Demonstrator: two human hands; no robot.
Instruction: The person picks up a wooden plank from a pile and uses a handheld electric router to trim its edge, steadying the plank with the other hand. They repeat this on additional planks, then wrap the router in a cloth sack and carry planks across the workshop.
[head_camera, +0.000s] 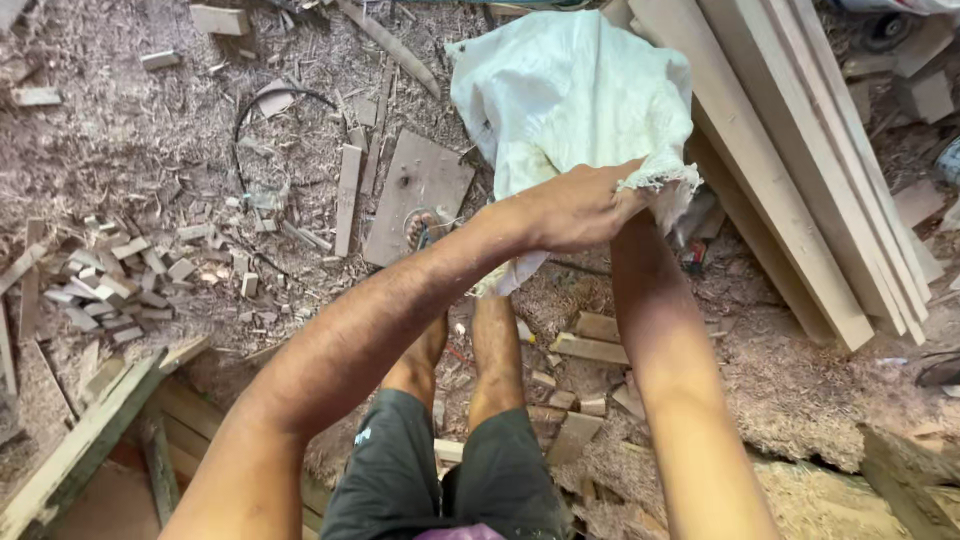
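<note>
A white woven sack (570, 95) hangs in front of me over a floor of sawdust. My left hand (585, 205) grips its frayed rim from the near side, fingers closed on the cloth. My right forearm rises beside it, and my right hand (645, 215) is mostly hidden behind the left hand and the sack's edge, seemingly gripping the same rim. My legs in dark shorts (440, 480) stand below the sack.
Long pale planks (800, 150) lie stacked at the right. Small wood offcuts (110, 285) are piled at the left, more blocks (590, 350) by my feet. A flat board (420, 190) and a black cable (250, 110) lie ahead. A wooden frame (90, 440) sits lower left.
</note>
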